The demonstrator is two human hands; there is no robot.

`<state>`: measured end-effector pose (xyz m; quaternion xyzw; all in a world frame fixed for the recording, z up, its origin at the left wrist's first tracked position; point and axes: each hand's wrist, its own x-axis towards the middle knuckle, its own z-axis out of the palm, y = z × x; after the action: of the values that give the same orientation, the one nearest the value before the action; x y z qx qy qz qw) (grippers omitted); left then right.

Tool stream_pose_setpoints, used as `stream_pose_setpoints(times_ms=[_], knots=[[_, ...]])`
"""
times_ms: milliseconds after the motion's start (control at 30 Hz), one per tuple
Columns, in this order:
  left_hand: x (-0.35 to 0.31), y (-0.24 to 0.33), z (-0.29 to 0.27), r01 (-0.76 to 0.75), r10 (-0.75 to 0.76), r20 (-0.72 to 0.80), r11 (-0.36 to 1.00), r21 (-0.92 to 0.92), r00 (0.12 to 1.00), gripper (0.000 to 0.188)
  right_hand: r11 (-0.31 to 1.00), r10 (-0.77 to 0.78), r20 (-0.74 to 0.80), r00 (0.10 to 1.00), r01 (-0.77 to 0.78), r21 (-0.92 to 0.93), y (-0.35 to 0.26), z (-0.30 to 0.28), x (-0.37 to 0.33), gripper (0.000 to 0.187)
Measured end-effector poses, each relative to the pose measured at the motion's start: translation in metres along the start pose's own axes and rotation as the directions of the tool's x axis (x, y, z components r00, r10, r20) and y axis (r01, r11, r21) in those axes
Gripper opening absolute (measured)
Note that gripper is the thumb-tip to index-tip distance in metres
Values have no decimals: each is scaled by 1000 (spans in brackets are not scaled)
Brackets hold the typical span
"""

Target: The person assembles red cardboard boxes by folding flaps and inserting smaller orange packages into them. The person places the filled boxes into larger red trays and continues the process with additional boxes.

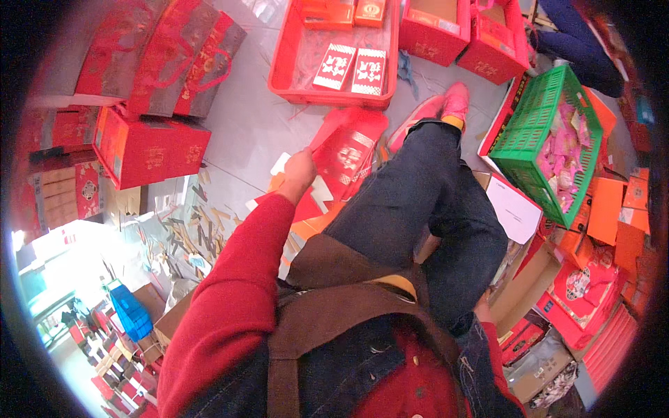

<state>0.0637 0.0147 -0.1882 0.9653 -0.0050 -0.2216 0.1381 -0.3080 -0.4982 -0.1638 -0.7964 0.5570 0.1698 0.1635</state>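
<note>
My left hand (300, 171) is closed on the edge of a flat red printed carton (352, 155) that lies beside my leg. More flat red, white and orange card pieces lie under and around that hand. Beyond the carton stands a red plastic tray (293, 90). Two small red-and-white boxes (369, 71) and a few orange ones lie in it. My right hand (482, 308) shows only in part, beside my knee, close to an open brown cardboard box (526, 282). Its fingers are mostly hidden.
A green plastic crate (529, 150) with pink packets stands at the right. Red gift bags (202, 66) and a red box (157, 150) are at the left. Card scraps (198, 223) litter the floor. Orange boxes (606, 212) pile up at far right; another person's leg (578, 45) shows behind.
</note>
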Motion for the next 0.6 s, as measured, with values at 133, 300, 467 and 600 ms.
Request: stream_pose_setpoints(times_ms=[133, 300, 467, 600], knots=[[-48, -11, -73, -119, 60, -276, 972, -201, 959, 32, 946, 2, -98, 995, 30, 322, -44, -21, -2, 18], [-139, 48, -190, -202, 109, -173, 378, -904, 979, 35, 278, -292, -573, 766, 641, 716, -197, -129, -115, 14], [-191, 94, -198, -336, 367, -234, 244, -910, 900, 34, -223, -775, -631, -42, 952, 210, -311, -197, -278, 20], [-210, 110, -191, -403, 478, -238, 279, -872, 845, 36, -39, -794, -608, -29, 999, 4, -321, -201, -294, 30]])
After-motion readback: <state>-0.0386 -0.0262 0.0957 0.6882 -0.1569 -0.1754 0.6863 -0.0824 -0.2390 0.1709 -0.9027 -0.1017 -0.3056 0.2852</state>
